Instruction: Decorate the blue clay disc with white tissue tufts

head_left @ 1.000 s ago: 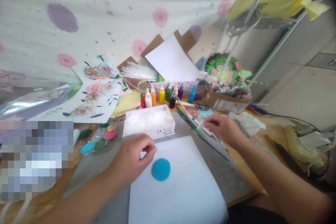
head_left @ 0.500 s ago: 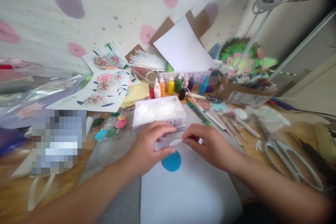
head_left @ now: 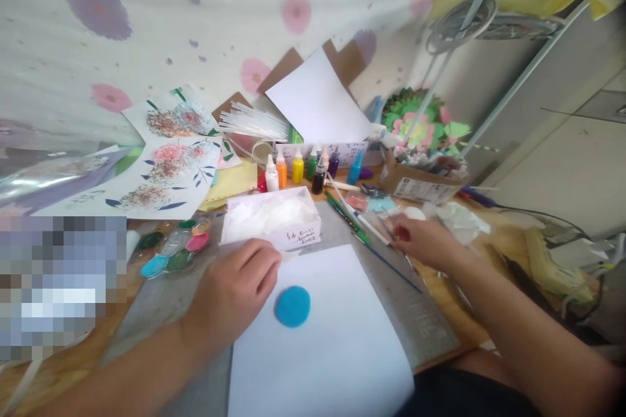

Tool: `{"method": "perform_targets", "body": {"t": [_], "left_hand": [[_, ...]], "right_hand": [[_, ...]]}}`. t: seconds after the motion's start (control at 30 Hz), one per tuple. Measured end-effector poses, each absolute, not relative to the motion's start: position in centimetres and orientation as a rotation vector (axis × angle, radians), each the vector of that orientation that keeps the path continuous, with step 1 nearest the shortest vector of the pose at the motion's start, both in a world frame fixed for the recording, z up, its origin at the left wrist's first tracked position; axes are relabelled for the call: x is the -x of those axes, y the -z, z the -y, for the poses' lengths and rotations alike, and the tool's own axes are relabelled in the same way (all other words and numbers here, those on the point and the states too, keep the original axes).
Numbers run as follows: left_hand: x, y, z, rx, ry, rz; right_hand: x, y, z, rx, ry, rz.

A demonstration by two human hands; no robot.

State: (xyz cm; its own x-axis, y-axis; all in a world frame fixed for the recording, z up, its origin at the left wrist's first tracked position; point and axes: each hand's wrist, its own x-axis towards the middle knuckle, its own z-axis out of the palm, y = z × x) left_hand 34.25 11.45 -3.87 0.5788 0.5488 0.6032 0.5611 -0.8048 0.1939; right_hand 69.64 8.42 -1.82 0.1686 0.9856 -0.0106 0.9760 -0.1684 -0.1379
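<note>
Lying flat just to the right of the left hand's fingertips and a little nearer the wearer, a blue disc (head_left: 293,306) rests on a white sheet (head_left: 317,358), with neither hand touching it. The left hand (head_left: 235,290) is over the sheet's left edge, thumb and forefinger drawn together, pinching a thin pale strip (head_left: 292,253) whose free end points to the right.

The right hand (head_left: 423,241) is well apart from the left, out beyond the right edge of the sheet, its fingers curled downward. Blur and the turn of the wrist hide the fingertips, so I cannot tell whether they close on anything. Just left of those fingers lie a white-handled tool (head_left: 375,228) and a green pencil (head_left: 337,204); a blue brush (head_left: 397,270) slants below them across a grey board (head_left: 425,332).

Directly beyond the left hand stands a white box (head_left: 306,234) filled with fluffy white material. Left of the same hand sit small coloured lumps, a pink one (head_left: 198,242) among them. Farther past the box is a row of small bottles (head_left: 298,169), and beyond the left hand on that side lie floral pictures (head_left: 166,172). Past the right hand are crumpled clear plastic (head_left: 462,221) and an open cardboard box (head_left: 425,189).
</note>
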Motion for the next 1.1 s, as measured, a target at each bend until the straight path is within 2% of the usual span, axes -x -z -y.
{"method": "perform_targets", "body": {"t": [0.23, 0.47, 0.57, 0.8, 1.0, 1.1], "left_hand": [[-33.8, 5.0, -12.0, 2.792, 0.797, 0.869], [-33.8, 5.0, -12.4, 2.98, 0.781, 0.976], [-33.8, 5.0, -12.3, 3.058, 0.785, 0.992], [-34.4, 5.1, -11.4, 3.115, 0.802, 1.107], [-34.9, 5.3, -11.3, 3.137, 0.798, 1.163], [-34.8, 5.4, -11.4, 3.156, 0.774, 1.131]], "right_hand": [[-69.0, 2.6, -8.6, 2.454, -0.077, 2.005], [-69.9, 2.9, -8.3, 2.335, -0.181, 2.004], [-69.6, 2.3, -7.6, 2.099, -0.418, 1.888], [-64.1, 0.5, -6.5, 1.327, -1.152, 1.237], [-60.3, 0.6, -6.6, 1.09, -1.377, 1.387], [-59.9, 1.2, -6.9, 1.08, -1.318, 1.436]]}}
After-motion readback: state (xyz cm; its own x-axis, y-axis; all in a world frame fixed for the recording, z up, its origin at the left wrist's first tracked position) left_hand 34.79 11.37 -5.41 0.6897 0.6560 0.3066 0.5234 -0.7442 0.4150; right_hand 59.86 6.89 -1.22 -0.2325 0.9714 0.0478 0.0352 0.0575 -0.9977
